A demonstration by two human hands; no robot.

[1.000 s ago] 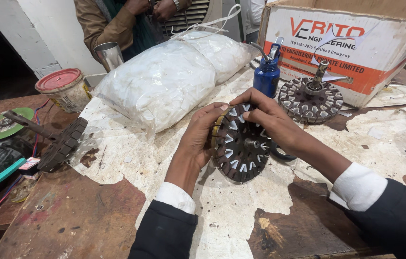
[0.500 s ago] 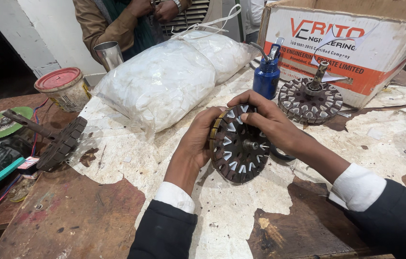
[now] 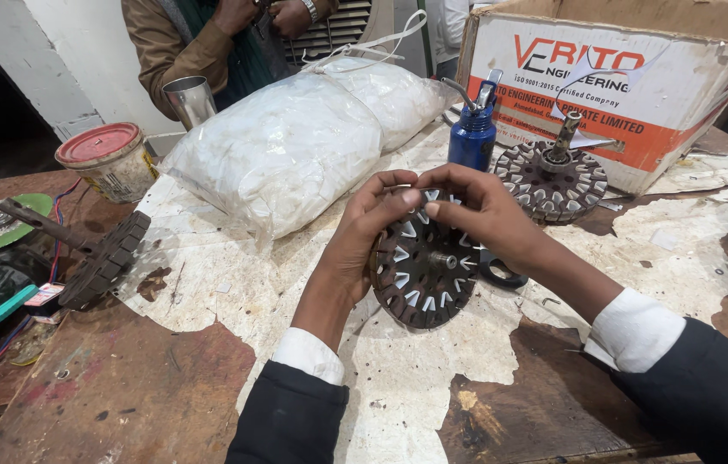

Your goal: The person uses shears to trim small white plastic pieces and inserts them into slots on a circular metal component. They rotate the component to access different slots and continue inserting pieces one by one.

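Note:
A round dark slotted motor core with white paper pieces in its slots stands tilted on edge on the table. My left hand grips its left rim. My right hand reaches over its top rim, with thumb and forefinger pinched at a slot beside the left fingertips. Both sleeves are dark with white cuffs.
A second slotted core with a shaft lies behind, next to a blue oil can and a cardboard box. Bags of white pieces, a steel cup, a red-lidded tin, another core and a standing person are to the left.
My fingertips have shifted a little along the core's top rim and the core has turned slightly. Nothing else has moved.

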